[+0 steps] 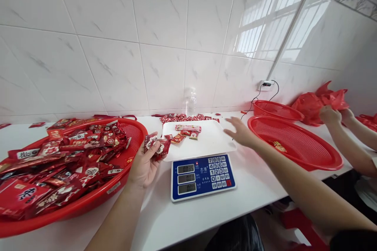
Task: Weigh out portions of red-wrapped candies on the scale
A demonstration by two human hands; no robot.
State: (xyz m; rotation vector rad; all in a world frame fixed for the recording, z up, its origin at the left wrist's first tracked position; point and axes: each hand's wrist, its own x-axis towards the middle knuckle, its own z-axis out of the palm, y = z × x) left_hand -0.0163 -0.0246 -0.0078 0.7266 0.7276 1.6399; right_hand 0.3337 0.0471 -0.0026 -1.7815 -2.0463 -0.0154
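Note:
My left hand [146, 166] is closed on red candy packets [157, 148] printed with white characters, held beside the left end of the scale's white tray [210, 138]. Several small wrapped candies [178, 138] and a pink stick-shaped packet [188, 128] lie on that tray. My right hand [240, 131] hovers at the tray's right edge with its fingers apart and nothing in them. In front of the tray, the blue panel of the digital scale [203, 176] shows lit number displays and a keypad. To the left, a red plastic basket [134, 127] is heaped with red candy packets.
Behind the tray lie red patterned packets [185, 118] and a clear plastic bottle [191, 102]. Rightward stand a red basket [318, 145] holding a gold packet and a smaller red basket [275, 110]. Another person's hands [332, 115] touch a red plastic bag [309, 106]. A cord runs from the wall socket [266, 85].

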